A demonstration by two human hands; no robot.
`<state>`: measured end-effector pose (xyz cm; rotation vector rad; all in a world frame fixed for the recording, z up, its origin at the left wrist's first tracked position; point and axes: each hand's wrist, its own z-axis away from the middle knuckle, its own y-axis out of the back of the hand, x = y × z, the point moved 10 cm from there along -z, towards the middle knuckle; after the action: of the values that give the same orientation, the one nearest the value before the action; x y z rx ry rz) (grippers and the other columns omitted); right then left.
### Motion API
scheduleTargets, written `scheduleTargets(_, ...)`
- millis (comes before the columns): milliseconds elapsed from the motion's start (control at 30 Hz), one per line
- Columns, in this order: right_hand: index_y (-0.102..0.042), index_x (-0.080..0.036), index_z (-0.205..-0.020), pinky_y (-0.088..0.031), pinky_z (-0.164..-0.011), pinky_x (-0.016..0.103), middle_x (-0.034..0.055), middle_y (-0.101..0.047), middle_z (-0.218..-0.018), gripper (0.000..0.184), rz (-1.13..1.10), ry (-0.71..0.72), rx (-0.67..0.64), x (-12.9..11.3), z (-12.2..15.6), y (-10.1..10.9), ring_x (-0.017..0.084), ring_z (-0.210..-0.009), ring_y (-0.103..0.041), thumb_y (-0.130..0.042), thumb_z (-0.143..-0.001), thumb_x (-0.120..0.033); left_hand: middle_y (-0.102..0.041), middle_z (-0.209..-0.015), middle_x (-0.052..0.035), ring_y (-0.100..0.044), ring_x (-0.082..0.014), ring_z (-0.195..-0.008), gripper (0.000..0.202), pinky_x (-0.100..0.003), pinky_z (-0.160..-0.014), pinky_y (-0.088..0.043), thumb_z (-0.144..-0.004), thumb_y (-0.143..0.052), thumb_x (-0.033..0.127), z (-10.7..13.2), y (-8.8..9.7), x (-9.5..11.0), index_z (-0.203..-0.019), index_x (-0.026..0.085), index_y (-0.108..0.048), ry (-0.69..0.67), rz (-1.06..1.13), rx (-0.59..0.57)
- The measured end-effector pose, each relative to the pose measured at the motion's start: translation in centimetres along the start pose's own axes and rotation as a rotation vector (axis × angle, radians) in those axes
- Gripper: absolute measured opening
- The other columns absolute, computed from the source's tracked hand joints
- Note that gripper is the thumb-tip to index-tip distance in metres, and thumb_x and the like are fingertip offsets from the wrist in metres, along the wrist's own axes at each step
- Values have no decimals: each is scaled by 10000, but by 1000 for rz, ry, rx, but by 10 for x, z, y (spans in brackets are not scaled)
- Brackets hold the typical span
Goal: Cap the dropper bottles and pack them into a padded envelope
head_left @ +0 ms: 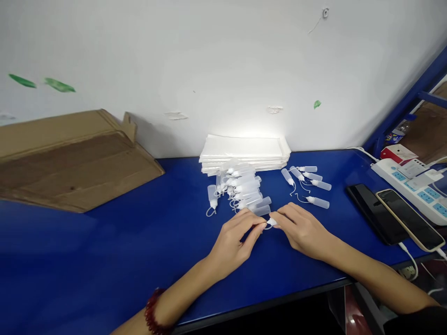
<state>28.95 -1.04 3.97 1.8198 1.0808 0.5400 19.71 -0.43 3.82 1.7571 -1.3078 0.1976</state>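
Observation:
My right hand (300,228) is closed round a small needle-tip bottle, and its white nozzle (272,222) shows between my hands. My left hand (239,237) pinches with thumb and forefinger at the needle end of this bottle; whether the fingertips grip the needle or a tiny cap is too small to tell. The bottle's body is hidden by my right fingers. Just behind my hands lies a pile of similar translucent bottles (246,186) with white nozzles and thin looped straps. Several more loose bottles (318,202) lie to the right, beyond my right hand.
A stack of white padded sleeves (242,149) sits against the wall behind the pile. Folded cardboard (70,163) occupies the left of the blue table (115,260). On the right are a black phone (375,211), a second phone (408,218) and a white power strip (412,188) with cables.

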Motion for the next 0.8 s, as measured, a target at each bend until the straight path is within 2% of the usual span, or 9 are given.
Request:
scheduleTargets(167,-610,-73,-1015,-498,-716,327,117,-590,-873,338,-26,2,-64,1,3,-8,204,-794,-506,-316,-887,33,-597,-638,-4,-530,-131,-602,139,-248,-583,-460,-922,-522,113,4,-10,-1,-836,170,-616,22,-13,-9)
scheduleTargets(300,-580,-77,-1107,-530,-741,324,113,-587,-910,329,-79,-3,-143,4,4,-15,205,-836,-543,-342,-900,16,-635,-681,-17,-548,-137,-626,131,-258,-605,-475,-920,-523,117,0,-9,1,-859,170,-625,-28,-62,-36)
scheduleTargets(400,-468,-86,-1284,-551,-785,355,138,-587,-1035,372,-79,-84,-140,19,4,-10,225,-933,-581,-374,-928,-36,-670,-741,-22,-582,-144,-674,98,-265,-641,-490,-913,-547,139,-9,13,-1,-889,179,-633,-85,-203,29)
scheduleTargets(467,-352,-80,-1382,-550,-833,406,168,-578,-1117,447,-44,-174,-104,37,7,-2,253,-1009,-588,-414,-940,-83,-661,-734,-21,-580,-147,-679,87,-267,-640,-479,-908,-560,144,-14,36,-10,-873,179,-630,-62,-297,115)
scheduleTargets(533,-294,-55,-1409,-541,-857,459,188,-588,-1123,509,4,-261,-84,58,12,6,284,-1032,-593,-468,-936,-125,-657,-739,-22,-574,-151,-683,78,-272,-641,-470,-906,-570,159,-18,60,-23,-863,179,-632,-7,-378,206)
scheduleTargets(633,-431,-80,-1308,-541,-804,502,184,-616,-1076,417,99,-373,-139,87,21,11,315,-989,-616,-538,-911,-155,-667,-757,-26,-578,-166,-701,76,-288,-659,-469,-902,-577,195,-21,81,-42,-875,183,-647,49,-469,277)
scheduleTargets(700,-534,-105,-1171,-537,-782,491,175,-620,-1066,289,155,-438,-197,102,28,13,320,-972,-623,-583,-895,-175,-667,-755,-28,-583,-176,-704,95,-290,-647,-470,-898,-572,211,-20,83,-54,-921,179,-659,76,-509,279)
scheduleTargets(800,-586,-126,-1019,-524,-773,444,140,-637,-1007,138,184,-507,-304,112,36,15,305,-945,-631,-595,-901,-198,-661,-745,-27,-591,-181,-697,153,-276,-605,-471,-898,-560,220,-16,78,-63,-1005,169,-656,100,-531,254)
